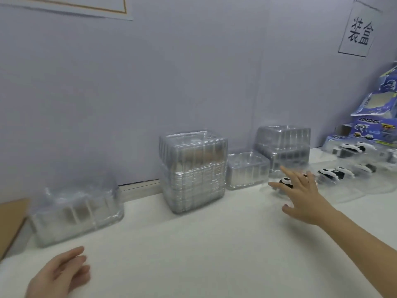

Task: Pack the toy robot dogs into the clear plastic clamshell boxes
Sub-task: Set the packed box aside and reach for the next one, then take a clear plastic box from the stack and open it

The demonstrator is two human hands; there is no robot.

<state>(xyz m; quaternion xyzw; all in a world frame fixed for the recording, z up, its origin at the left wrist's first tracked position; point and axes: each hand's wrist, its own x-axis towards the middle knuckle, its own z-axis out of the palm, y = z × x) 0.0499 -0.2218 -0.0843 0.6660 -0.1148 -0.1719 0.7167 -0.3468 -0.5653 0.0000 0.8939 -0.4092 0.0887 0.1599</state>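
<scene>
Item, landmark: tall stack of clear boxes [193, 171], standing at the back of the white table [193, 254] against the wall. Item: one small clear box [247, 171] just right of the stack, lid side up. Two more boxes [283, 147] piled beyond it. Item: one low clear box [75, 214] well left of the stack. Item, task piece: a black-and-white toy dog [285, 182], right of the stack and in front of the piled pair, lying on thin clear plastic. More dogs [328, 174] lie farther right, near printed cartons [373, 125]. Item: right hand [300, 196], stretched out over that nearest dog, fingers straight and spread wide, nothing held. From where I stand I cannot tell whether a fingertip touches the toy. Item: left hand [58, 274], well left of and nearer than the stack, fingers relaxed and open, holding nothing. Hazards, as judged: a spread hand closing fast may pinch the loose plastic along with the dog and drag its neighbours. A wide sweep of the arm may knock the piled pair or the small box, both light and easily shifted. The tall stack leans a little and could topple if jostled. A small toy gripped by a leg may slip or snag.
</scene>
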